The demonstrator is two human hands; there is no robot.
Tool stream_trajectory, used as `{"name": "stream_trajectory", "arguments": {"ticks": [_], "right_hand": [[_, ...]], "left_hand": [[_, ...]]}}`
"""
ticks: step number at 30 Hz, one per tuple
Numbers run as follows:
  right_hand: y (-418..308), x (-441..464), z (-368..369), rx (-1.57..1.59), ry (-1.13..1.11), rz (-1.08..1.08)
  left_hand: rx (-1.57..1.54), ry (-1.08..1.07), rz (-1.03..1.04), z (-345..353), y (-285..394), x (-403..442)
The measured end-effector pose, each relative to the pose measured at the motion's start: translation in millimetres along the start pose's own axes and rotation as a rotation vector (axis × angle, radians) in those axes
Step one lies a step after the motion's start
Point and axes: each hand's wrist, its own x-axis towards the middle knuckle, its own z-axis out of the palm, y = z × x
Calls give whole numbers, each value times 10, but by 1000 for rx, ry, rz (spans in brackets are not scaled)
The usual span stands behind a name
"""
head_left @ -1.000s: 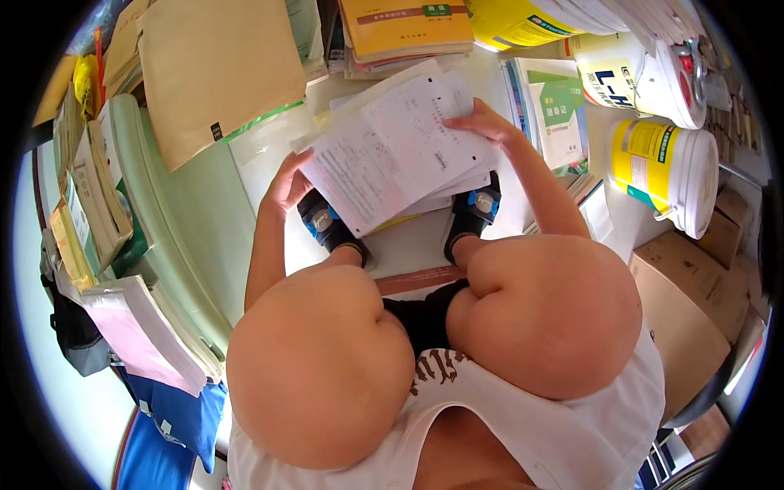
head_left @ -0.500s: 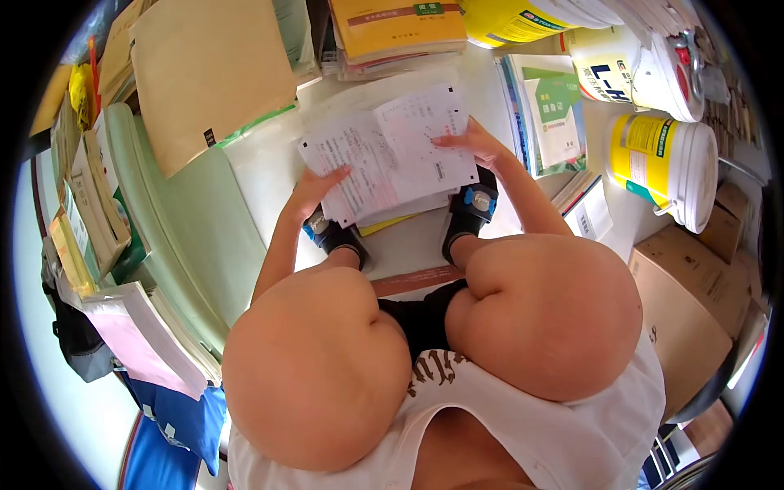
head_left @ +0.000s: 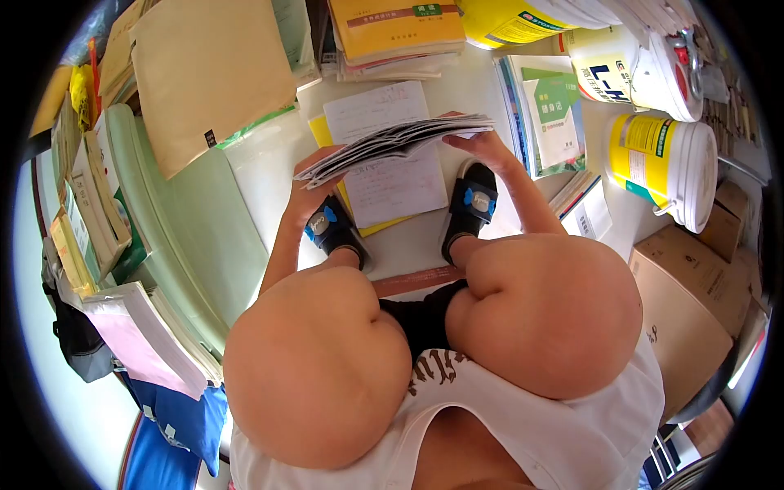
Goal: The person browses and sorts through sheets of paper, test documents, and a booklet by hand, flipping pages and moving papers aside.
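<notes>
A stack of printed paper sheets is held edge-up between both hands, its layered edges facing me. My left hand grips its left end, with the fingers partly behind the sheets. At the right end, my right hand is closed on the same stack, thumb at the lower edge. Below it on the floor lies a handwritten sheet with red marks, on top of something yellow. The sheet lies between my two feet in black slippers with blue bows.
Piled books stand ahead, with green and white booklets to the right. Yellow and white buckets and a cardboard box line the right side. On the left are a large brown envelope and a pale green case.
The paper stack has tilted from lying face-up to standing on edge, uncovering the handwritten sheet and the yellow thing under it. Both hands keep hold of its ends.
</notes>
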Motion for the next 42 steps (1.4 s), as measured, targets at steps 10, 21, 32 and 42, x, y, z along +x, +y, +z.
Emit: {"name": "stream_trajectory", "arguments": {"ticks": [10, 21, 32, 42], "right_hand": [[147, -39, 69, 26, 143, 23], [14, 67, 53, 51, 38, -58], [216, 2, 47, 11, 163, -4], [-158, -62, 132, -14, 63, -105]], "left_hand": [[6, 56, 27, 57, 60, 41], [-83, 65, -37, 9, 63, 43], [643, -186, 169, -66, 1537, 70], [1134, -180, 519, 672, 1298, 554]]}}
